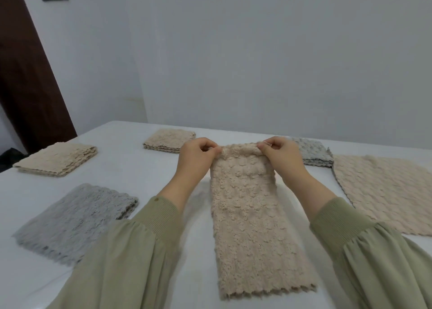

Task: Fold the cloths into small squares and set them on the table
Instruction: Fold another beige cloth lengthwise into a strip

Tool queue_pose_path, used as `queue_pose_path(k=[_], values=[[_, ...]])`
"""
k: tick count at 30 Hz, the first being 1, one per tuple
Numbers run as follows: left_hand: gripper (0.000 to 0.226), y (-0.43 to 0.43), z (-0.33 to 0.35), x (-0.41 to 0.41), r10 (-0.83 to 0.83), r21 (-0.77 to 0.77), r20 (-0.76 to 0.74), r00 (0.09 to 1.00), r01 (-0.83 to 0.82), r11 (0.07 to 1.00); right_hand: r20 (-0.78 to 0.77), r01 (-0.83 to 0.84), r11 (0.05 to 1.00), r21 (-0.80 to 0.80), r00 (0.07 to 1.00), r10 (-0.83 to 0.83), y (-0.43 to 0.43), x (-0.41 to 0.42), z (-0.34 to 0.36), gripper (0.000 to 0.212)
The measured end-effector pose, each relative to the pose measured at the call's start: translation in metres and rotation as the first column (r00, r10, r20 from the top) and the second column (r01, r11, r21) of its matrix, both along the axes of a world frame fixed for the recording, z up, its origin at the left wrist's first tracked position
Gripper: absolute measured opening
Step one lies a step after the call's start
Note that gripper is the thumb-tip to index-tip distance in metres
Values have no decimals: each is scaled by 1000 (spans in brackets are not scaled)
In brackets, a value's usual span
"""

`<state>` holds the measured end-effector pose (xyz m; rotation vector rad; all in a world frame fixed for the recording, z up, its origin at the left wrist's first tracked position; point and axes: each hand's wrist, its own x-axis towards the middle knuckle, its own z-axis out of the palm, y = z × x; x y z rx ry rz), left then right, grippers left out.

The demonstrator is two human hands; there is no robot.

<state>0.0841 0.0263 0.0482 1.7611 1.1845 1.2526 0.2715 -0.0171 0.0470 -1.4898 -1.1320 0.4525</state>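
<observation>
The beige cloth point(250, 227) lies mid-table point(140, 168) as a narrow strip, its long axis running from six o'clock, by the person, to twelve, scalloped end nearest. The left hand point(198, 154) and right hand point(280, 155) each pinch one far corner between thumb and curled fingers, raising that edge slightly. I'd guess this is so both layers swing over together and land square on the near end. Folded squares point(57, 159) sit clear at ten, eleven and one o'clock, and an open beige cloth point(385, 191) lies at three.

Left hand point(196, 156), right hand point(282, 156) forward, fingers point(207, 144) pinching cloth point(247, 215) top corners.
</observation>
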Motion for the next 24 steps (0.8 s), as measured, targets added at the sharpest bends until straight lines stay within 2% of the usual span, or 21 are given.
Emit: queue_pose_path(k=[3,10,15,19,22,24], values=[[12,-10,36,-8,24,48,70,997,-28,998,-77,-27,996,81,996,34,-10,-7,37,18],[17,-40,105,-34,-3,148,169,986,-22,989,-49,-103,964,246,992,118,-48,-24,109,16],[14,-65,138,-45,-37,220,192,981,-6,976,-56,-95,944,315,991,118,-69,-33,135,12],[11,-76,150,-52,-70,227,227,971,17,974,-122,-42,936,350,989,90,-82,-37,150,15],[14,-83,153,-52,-79,226,278,957,15,974,-171,-109,934,340,969,176,-94,-40,157,16],[15,-88,154,-49,-79,238,265,961,14,971,-179,-175,950,259,958,225,-100,-42,156,23]])
